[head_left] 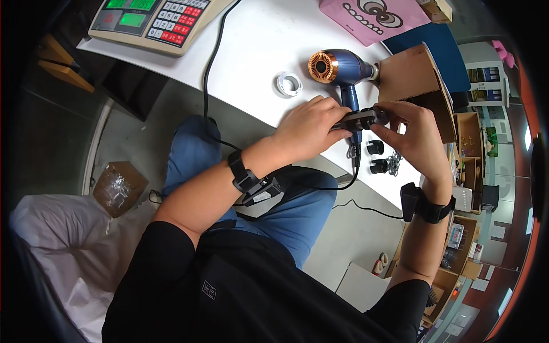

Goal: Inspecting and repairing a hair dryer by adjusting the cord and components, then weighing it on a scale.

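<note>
Between my two hands is a dark, elongated plastic piece with raised segments, a black segmented piece (pixel 361 119), held above the front edge of the white table. My left hand (pixel 311 127) grips its left end with the thumb below, and the fingers of my right hand (pixel 414 128) pinch its right end. Just behind it lies a blue hair dryer (pixel 350 67) with a copper-coloured grille; its handle passes partly behind the piece. Two black curved parts (pixel 376 147) and a tangle of thin wire (pixel 394 162) rest near my right wrist. A white ring (pixel 290 84) lies beyond my left hand.
A scale with a keypad (pixel 151 24) stands at the table's far left. A black cable (pixel 207 74) runs over the table edge. A pink bag (pixel 366 17) and an open cardboard box (pixel 409 74) stand at the back right. On the floor sits another carton (pixel 119 186).
</note>
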